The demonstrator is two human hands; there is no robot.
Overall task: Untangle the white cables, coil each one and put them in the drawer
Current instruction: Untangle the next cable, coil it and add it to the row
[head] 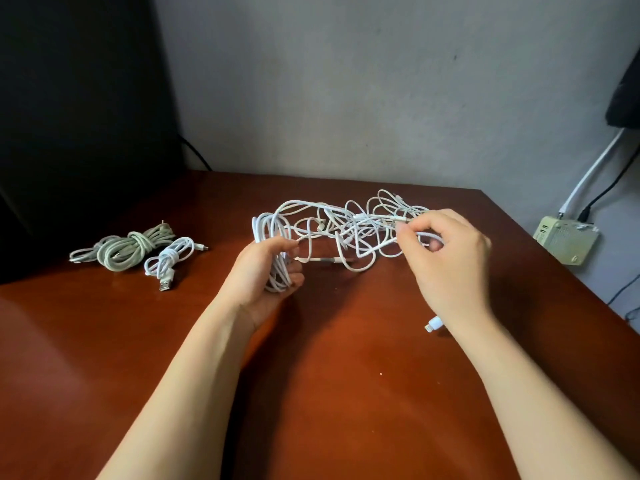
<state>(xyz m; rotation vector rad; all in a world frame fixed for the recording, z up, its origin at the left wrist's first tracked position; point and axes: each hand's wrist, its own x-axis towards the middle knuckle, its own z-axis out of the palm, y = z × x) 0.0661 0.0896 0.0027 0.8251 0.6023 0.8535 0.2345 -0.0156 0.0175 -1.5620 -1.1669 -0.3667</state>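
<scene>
A tangle of white cables lies on the brown wooden table, towards the back. My left hand grips a partly wound coil of white cable at the tangle's left end. My right hand is raised over the tangle's right side and pinches a strand of it between thumb and fingers. A white connector end pokes out on the table below my right wrist. Two coiled cables lie at the left: a thick greyish one and a small white one. No drawer is in view.
A dark monitor stands at the back left. A pale plug adapter with cables running up the wall sits beyond the table's right edge. The grey wall is directly behind the table.
</scene>
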